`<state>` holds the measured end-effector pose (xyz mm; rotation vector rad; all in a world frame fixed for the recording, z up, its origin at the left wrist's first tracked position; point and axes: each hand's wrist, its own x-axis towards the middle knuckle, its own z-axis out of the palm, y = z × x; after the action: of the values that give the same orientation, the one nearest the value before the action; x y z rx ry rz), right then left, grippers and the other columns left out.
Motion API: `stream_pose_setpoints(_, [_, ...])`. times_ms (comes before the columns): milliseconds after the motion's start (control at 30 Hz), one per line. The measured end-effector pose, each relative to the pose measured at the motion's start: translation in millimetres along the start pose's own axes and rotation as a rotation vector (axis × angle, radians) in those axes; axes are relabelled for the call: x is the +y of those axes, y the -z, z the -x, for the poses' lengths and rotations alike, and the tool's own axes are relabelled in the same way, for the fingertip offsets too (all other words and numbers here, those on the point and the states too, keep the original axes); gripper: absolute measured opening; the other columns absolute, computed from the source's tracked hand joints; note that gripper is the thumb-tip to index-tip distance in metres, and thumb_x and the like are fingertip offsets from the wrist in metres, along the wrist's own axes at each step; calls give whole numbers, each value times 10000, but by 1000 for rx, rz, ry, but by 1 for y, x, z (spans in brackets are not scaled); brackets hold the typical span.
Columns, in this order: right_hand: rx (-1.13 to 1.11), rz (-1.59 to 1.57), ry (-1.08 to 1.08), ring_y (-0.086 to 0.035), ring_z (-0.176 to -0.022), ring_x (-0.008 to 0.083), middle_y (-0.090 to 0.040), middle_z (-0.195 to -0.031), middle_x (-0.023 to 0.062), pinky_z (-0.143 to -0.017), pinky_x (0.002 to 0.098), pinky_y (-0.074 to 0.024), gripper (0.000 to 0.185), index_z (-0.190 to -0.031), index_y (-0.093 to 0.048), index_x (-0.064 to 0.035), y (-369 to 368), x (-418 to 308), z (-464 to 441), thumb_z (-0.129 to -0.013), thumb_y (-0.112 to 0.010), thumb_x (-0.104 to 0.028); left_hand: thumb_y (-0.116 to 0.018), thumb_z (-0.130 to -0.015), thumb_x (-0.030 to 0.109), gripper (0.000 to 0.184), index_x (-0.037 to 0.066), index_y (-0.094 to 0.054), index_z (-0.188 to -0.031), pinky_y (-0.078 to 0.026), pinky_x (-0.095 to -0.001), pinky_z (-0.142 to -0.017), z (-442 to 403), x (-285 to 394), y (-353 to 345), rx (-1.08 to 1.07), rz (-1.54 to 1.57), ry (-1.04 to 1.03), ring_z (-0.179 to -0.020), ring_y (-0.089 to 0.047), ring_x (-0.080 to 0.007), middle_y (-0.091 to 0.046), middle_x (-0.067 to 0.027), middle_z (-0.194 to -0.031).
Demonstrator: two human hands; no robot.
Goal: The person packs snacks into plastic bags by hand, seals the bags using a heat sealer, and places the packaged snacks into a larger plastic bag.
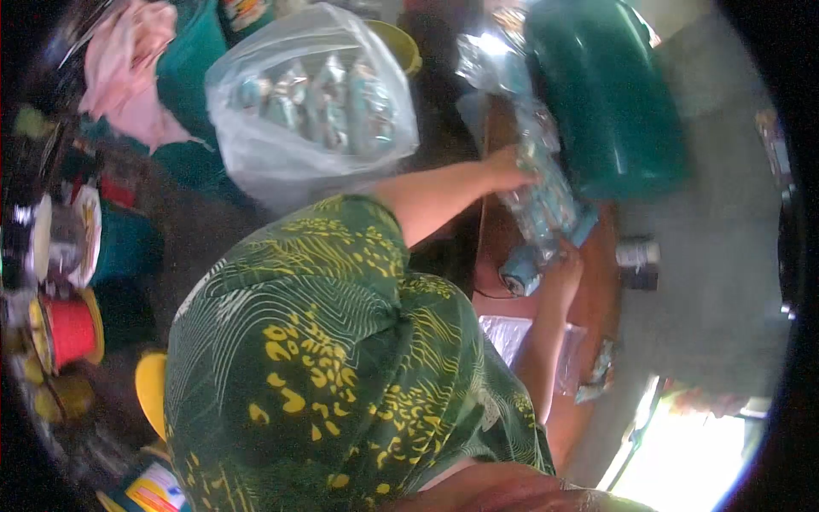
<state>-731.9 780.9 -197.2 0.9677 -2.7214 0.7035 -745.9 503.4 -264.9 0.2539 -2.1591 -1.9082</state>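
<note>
My left hand (510, 168) is closed on the upper end of a clear plastic pack (543, 198) filled with pale blue items. At its lower end my right hand (563, 260) has its fingers curled against the plastic, though blur hides the fingertips. The pack is held over a reddish-brown table (499, 247). Just below it lies a blue roll-like object (520, 273), close to my right hand. A flat clear plastic bag (505, 334) rests on the table beside my right forearm.
A large green cylindrical container (610, 102) stands past the table. To the left, a big translucent bag (256, 171) holds several similar packs. A small wrapped item (597, 371) lies near the table's edge. Buckets, including a red one (68, 331), line the far left.
</note>
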Motion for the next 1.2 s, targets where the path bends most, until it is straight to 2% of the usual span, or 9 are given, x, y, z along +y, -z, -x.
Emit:
stream_pose_setpoints(67, [95, 125, 115, -542, -1175, 409, -591, -1230, 236, -1003, 461, -438, 507, -1268, -565, -8, 26, -27, -2, -815, -703, -190, -798, -705, 609, 1028, -2, -408, -1433, -406, -444, -1095, 78, 69, 14, 169, -197, 6, -1244, -558, -388, -539, -275, -1365])
stream_pose_setpoints(200, [149, 83, 599, -522, -1230, 439, -548, -1309, 266, -1042, 484, -437, 877, -1424, -418, -8, 68, -69, -11, -694, -856, -218, -877, -660, 393, 973, 5, -421, -1428, -439, -408, -1059, 164, 136, 40, 38, -183, -471, -1236, -572, -341, -568, -218, -1346])
stream_pose_setpoints(300, [-323, -444, 431, -528, -1254, 403, -535, -1362, 236, -1049, 483, -452, 1118, -1484, -319, 4, 68, -118, 6, -572, -939, -181, -857, -724, 379, 910, 29, -426, -1445, -443, -401, -1045, 228, 182, 82, -3, -417, -538, -1204, -590, -316, -582, -187, -1322])
stream_pose_setpoints(433, [-225, -537, 636, -555, -1228, 268, -553, -1357, 160, -1049, 423, -461, 1081, -1440, -386, 17, 76, -185, 8, -542, -962, -155, -798, -823, 436, 782, 45, -477, -1418, -464, -382, -1001, 279, 192, 135, -113, 131, -401, -1164, -596, -250, -598, -132, -1290])
stream_pose_setpoints(567, [-194, -785, 543, -577, -1167, 245, -586, -1302, 134, -1007, 400, -476, 935, -1401, -434, 10, 73, -243, -20, -630, -929, -178, -628, -908, 575, 681, 41, -570, -1326, -478, -364, -963, 312, 174, 254, 447, -211, -369, -1091, -615, -203, -655, -75, -1191])
stream_pose_setpoints(700, [-70, -829, 512, -609, -1061, 216, -648, -1188, 101, -949, 358, -478, 721, -1304, -512, -1, 54, -291, -66, -723, -879, -221, -600, -958, 394, 494, 52, -570, -1314, -450, -387, -1029, 350, 174, 296, 840, -167, -404, -1149, -610, -258, -645, -120, -1237])
stream_pose_setpoints(833, [30, -833, 448, -615, -1082, 241, -650, -1187, 127, -970, 371, -468, 711, -1273, -546, -10, 33, -346, -95, -732, -875, -333, -681, -857, 320, 535, 160, -564, -1354, -289, -526, -1157, 363, 150, 353, 579, -1239, -357, -1333, -463, -335, -572, -107, -1373])
stream_pose_setpoints(1033, [-67, -688, 620, -602, -1155, 310, -634, -1228, 177, -1006, 407, -451, 796, -1315, -530, -14, -22, -439, -125, -707, -889, -382, -719, -773, 335, 534, 232, -624, -1288, -173, -722, -1127, 411, 144, 401, 169, -1389, 227, -1363, -421, -298, -604, -61, -1306])
stream_pose_setpoints(1200, [-136, -640, 721, -631, -1102, 281, -659, -1197, 164, -972, 387, -473, 744, -1287, -558, -12, -39, -492, -105, -734, -869, -403, -696, -809, 188, 227, 161, -685, -1034, -261, -691, -1109, 465, 136, 426, 218, -1286, -7, -1278, -491, -291, -630, -58, -1125])
